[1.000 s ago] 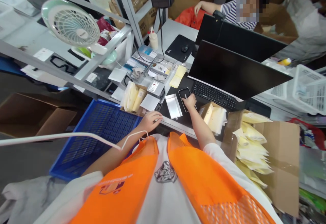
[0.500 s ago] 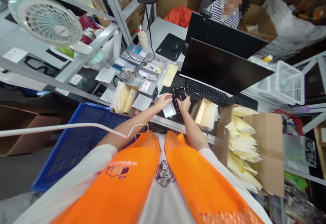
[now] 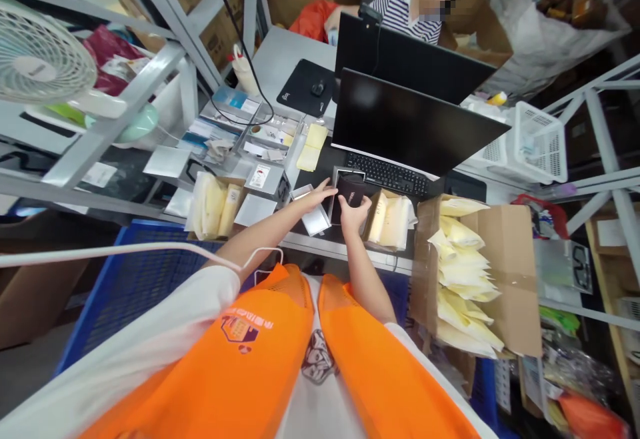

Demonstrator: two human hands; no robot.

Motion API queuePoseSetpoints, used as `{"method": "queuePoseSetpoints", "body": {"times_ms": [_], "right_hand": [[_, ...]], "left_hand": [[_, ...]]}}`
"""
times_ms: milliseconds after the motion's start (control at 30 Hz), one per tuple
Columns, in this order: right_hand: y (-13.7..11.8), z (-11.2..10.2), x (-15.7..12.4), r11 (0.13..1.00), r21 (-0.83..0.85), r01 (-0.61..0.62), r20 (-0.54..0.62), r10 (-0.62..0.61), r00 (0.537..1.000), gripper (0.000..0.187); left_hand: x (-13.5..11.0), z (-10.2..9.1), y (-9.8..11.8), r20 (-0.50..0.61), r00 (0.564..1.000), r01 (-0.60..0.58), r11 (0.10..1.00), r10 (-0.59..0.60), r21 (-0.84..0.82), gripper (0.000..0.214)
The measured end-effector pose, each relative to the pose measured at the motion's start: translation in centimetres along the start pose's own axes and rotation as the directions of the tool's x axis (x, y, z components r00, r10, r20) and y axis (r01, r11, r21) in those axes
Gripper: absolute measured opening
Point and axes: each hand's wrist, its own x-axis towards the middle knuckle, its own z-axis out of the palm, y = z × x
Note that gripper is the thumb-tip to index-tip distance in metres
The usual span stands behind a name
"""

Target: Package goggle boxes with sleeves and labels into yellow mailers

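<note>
A slim open box point(image 3: 332, 211) with a pale rim lies on the dark desk mat. My right hand point(image 3: 354, 211) pinches a flat black insert point(image 3: 351, 189) with light lettering, tilted over the box; I cannot tell if it is fully out. At the box's left edge is my left hand point(image 3: 321, 195), its thumb over the rim and its fingers partly hidden. A white box lid point(image 3: 315, 219), hollow side up, lies under my left wrist.
Right of my hands stands a small carton of yellow padded envelopes point(image 3: 390, 219), with a larger carton point(image 3: 517, 272) beyond. A keyboard point(image 3: 387, 174) and monitor point(image 3: 410, 122) are behind. Parts trays point(image 3: 273, 134) stand left. A person in a striped top point(image 3: 395, 9) sits opposite.
The black insert has tilted up from the box, showing the rim around it. My left hand has moved from above the white lid to the box's edge. The camera view has shifted.
</note>
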Motion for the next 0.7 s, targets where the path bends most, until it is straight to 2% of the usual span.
{"method": "queuePoseSetpoints", "body": {"times_ms": [67,133,233,333,467,700], "right_hand": [[-1.3,-1.3,-0.5,0.995,0.097,0.018,-0.011,-0.017,1.0,0.071],[-2.4,-2.5,-0.9,0.982,0.178,0.057,0.017,-0.061,0.998,0.073],[-3.6,-3.9,-2.0,0.938,0.29,0.193,0.039,-0.213,0.976,0.078],[-4.3,-4.7,-3.4,0.871,0.357,0.337,-0.011,-0.357,0.934,0.081],[-4.1,-5.7,-5.2,0.862,0.382,0.332,-0.011,-0.355,0.935,0.075],[-3.0,-7.4,-6.5,0.854,0.406,0.325,-0.065,-0.327,0.943,0.079]], "left_hand": [[-1.3,0.3,0.5,-0.008,1.0,-0.003,1.0,0.003,-0.012,0.107],[-2.9,0.5,1.3,-0.001,0.998,-0.067,0.997,0.067,-0.029,0.122],[-5.6,0.7,2.4,-0.004,0.983,-0.182,0.983,0.182,-0.016,0.132],[-8.0,0.9,2.8,-0.07,0.973,-0.22,0.975,0.218,-0.015,0.131],[-9.8,1.2,2.2,-0.078,0.966,-0.254,0.963,0.247,-0.091,0.126],[-10.7,1.9,1.1,-0.056,0.946,-0.324,0.942,0.32,-0.09,0.127]]}}
